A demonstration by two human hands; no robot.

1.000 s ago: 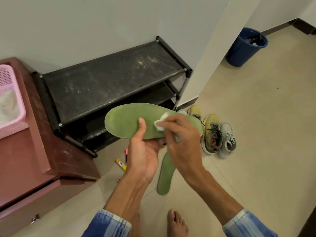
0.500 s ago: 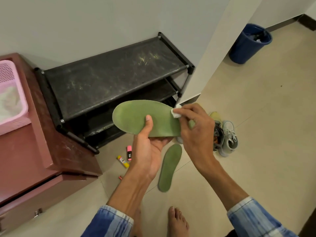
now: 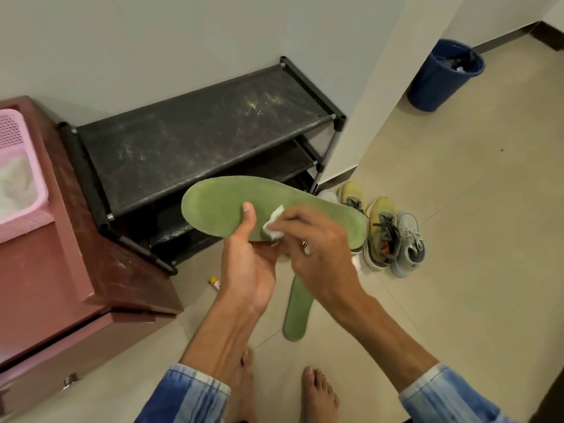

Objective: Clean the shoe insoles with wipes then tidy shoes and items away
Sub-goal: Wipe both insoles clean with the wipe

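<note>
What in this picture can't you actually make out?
All in the head view:
- Floor insole: top end hidden behind the right hand.
- Pale shoe: mostly behind the held insole.
- Pink basket: cut off by the left edge, contents blurred.
- Blue bin: contents too small.
- Tube on the floor: label too small, part hidden by the left hand.

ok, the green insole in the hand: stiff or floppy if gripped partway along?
Probably fairly stiff: the left hand grips the insole partway along, and its long free end sticks out without visible droop. Likely light: it is thin, and one hand carries it. The surface under the wipe is matte, so it is probably not slippery.
</note>
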